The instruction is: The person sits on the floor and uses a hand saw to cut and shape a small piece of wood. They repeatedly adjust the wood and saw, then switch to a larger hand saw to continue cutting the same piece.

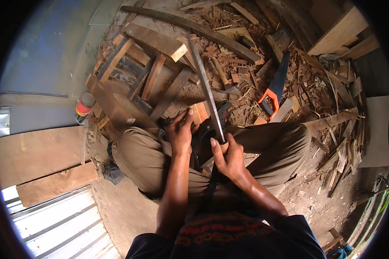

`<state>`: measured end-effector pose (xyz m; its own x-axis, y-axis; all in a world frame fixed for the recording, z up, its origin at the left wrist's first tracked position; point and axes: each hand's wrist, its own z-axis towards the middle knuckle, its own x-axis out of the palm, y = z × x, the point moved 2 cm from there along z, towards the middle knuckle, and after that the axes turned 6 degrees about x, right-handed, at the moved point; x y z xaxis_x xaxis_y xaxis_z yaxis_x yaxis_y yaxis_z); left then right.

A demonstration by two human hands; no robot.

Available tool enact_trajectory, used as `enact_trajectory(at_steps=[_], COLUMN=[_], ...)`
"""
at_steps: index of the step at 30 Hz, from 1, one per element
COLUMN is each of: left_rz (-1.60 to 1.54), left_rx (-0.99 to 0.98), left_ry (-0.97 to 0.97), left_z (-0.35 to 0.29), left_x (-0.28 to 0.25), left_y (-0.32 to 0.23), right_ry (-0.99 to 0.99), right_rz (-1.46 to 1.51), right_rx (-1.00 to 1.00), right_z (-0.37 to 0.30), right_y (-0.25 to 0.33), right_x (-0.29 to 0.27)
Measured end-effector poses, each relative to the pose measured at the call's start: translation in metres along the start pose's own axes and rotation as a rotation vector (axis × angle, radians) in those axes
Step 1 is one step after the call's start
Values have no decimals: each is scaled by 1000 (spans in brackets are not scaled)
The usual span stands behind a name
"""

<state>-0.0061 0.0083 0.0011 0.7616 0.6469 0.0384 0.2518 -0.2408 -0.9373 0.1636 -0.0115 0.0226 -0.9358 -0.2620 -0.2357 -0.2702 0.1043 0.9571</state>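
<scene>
My right hand (pixel 230 158) is closed round the short wooden handle of a long, narrow metal blade (pixel 206 88), which points up and away from me. Whether it is a file or a knife I cannot tell. My left hand (pixel 180 133) is raised beside it with bent fingers drawn together, close to the cut end of a wooden block (pixel 199 113). What those fingers hold, if anything, is hidden. A dark power tool (pixel 224 111) lies just beyond the blade, partly covered by it and my leg.
A handsaw (pixel 277 88) with an orange and black handle lies ahead on the right. A hammer (pixel 224 82) rests among wood chips. Stacked timber (pixel 153 39) stands at the far left, near a spray can (pixel 85 105). Loose boards (pixel 333 118) cover the right side.
</scene>
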Motion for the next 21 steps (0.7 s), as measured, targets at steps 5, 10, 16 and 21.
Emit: enact_trajectory(at_steps=[5,10,16,21], left_rz=[19,-2,-24,-93], left_rx=[2,-18,-75,4], left_ry=[10,8,-20,-16], left_z=[-4,-11,-13,-13], left_x=[-3,-14,-17,-9], left_y=[-1,4,-4,5], right_ry=[41,142,-4,136], right_rz=[29,-75,119,-114], right_rx=[36,223,-160,104], right_z=[0,-5,-5,0], right_y=[-11,-29,29,-21], right_x=[5,9,-8,11])
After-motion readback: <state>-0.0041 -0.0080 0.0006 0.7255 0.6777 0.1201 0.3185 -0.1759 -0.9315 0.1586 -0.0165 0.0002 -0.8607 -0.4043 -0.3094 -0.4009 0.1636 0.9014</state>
